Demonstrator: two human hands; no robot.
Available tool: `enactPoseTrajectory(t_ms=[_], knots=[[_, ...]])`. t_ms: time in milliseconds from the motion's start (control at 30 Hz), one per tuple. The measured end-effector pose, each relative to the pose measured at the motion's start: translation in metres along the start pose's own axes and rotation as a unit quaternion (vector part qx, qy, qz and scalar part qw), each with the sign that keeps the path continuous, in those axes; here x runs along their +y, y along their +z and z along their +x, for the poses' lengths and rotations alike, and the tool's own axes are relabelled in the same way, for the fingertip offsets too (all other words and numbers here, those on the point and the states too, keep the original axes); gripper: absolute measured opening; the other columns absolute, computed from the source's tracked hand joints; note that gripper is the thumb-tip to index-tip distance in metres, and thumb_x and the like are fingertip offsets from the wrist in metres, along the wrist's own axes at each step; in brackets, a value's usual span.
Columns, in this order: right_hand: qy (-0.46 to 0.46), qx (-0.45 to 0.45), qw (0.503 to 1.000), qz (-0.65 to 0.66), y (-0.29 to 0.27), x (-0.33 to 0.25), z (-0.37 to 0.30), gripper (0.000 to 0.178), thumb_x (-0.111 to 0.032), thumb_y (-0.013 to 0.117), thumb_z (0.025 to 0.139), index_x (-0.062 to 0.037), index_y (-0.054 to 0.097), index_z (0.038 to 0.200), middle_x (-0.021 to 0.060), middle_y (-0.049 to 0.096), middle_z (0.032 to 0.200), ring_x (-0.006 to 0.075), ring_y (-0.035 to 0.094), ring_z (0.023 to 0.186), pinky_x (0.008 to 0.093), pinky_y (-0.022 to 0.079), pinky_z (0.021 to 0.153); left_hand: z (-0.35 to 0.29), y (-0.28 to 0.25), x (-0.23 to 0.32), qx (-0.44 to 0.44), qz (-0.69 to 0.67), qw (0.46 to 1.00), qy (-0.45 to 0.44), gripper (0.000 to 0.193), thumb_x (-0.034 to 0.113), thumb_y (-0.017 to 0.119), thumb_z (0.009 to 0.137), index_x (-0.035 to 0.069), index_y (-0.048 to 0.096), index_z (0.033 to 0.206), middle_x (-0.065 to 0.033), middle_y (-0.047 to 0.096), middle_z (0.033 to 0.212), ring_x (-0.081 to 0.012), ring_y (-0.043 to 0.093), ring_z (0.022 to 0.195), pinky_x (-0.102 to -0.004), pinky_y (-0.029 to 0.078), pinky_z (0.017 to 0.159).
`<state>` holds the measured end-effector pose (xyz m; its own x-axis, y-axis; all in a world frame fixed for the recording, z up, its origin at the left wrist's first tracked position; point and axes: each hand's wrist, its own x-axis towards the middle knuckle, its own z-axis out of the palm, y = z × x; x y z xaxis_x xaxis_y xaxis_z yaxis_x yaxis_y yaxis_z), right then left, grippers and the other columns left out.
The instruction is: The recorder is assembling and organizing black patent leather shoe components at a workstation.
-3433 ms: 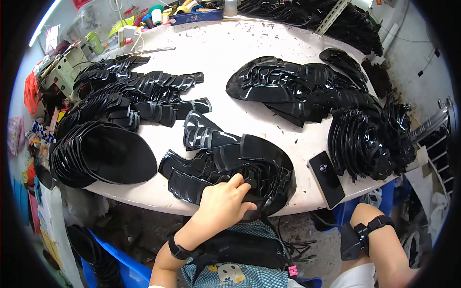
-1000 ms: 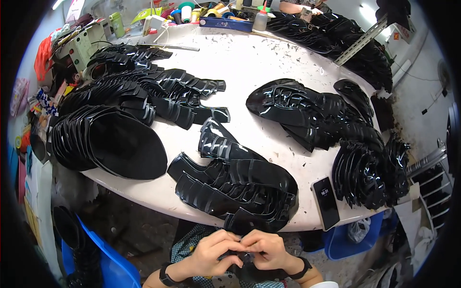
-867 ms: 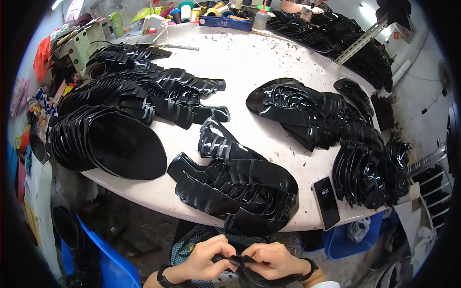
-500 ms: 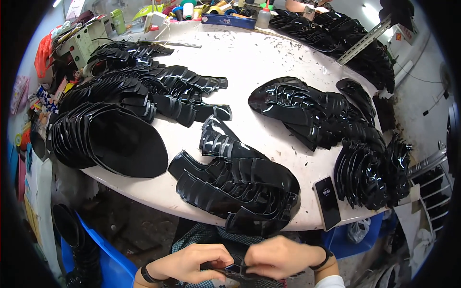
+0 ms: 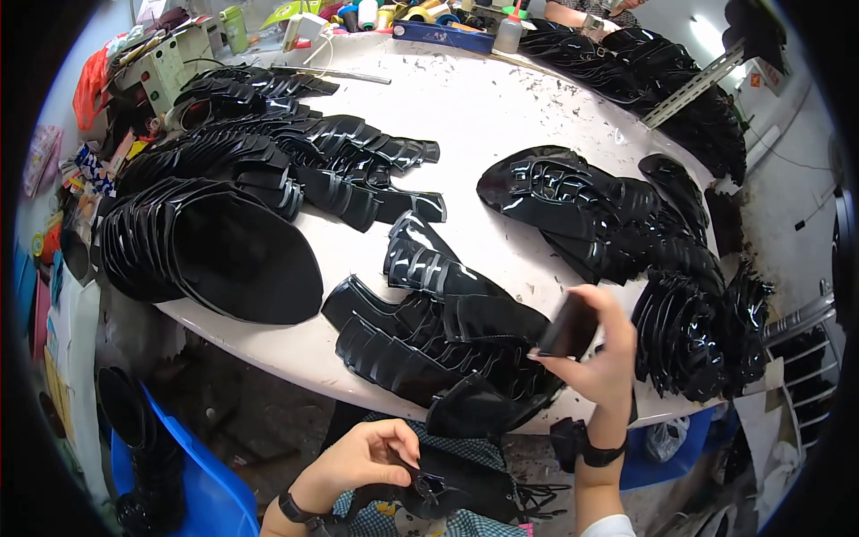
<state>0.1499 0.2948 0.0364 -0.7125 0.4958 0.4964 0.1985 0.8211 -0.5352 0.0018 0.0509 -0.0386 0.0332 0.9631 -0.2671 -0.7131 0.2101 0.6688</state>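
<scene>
Left hand [image 5: 374, 456]: grip pinches the edge of a black piece [image 5: 470, 479] over the lap [image 5: 479, 525], presumably for support. Right hand [image 5: 601, 362]: thumb and fingers pinch a dark panel [image 5: 570, 329] beside the stack [image 5: 420, 358].

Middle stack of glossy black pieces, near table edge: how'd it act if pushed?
The stack would probably fan out rather than move as one block: its pieces overlap in a staggered row. Their glossy faces may let them slip. Pushed toward the near edge of the table, some could drop, since the stack lies right there.
</scene>
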Motion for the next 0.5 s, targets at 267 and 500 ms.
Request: enactPoseTrajectory(t_ms=[267,500], knots=[[0.003,-0.153,0.981,0.122,-0.006,-0.014,-0.014,0.023,-0.026,0.063,0.075,-0.0053,0.06,0.083,0.0061,0.052,0.061,0.02,0.053,0.052,0.027,0.04,0.049,-0.001,0.003,0.016,0.04,0.084,0.995,0.045,0.019,0.008,0.067,0.073,-0.002,0.059,0.087,-0.0052,0.06,0.078,-0.0077,0.056,0.069,-0.0191,0.045,0.065],[-0.085,-0.263,0.953,0.127,0.023,-0.04,-0.018,0.01,-0.017,0.063,0.074,-0.0086,0.057,0.073,0.0024,0.054,0.063,0.0193,0.053,0.051,0.0271,0.039,0.046,0.014,0.036,0.041,-0.007,0.369,0.929,0.024,0.041,0.006,0.052,0.081,0.003,0.041,0.12,-0.0056,0.059,0.07,-0.0085,0.053,0.062,-0.0205,0.042,0.059]])
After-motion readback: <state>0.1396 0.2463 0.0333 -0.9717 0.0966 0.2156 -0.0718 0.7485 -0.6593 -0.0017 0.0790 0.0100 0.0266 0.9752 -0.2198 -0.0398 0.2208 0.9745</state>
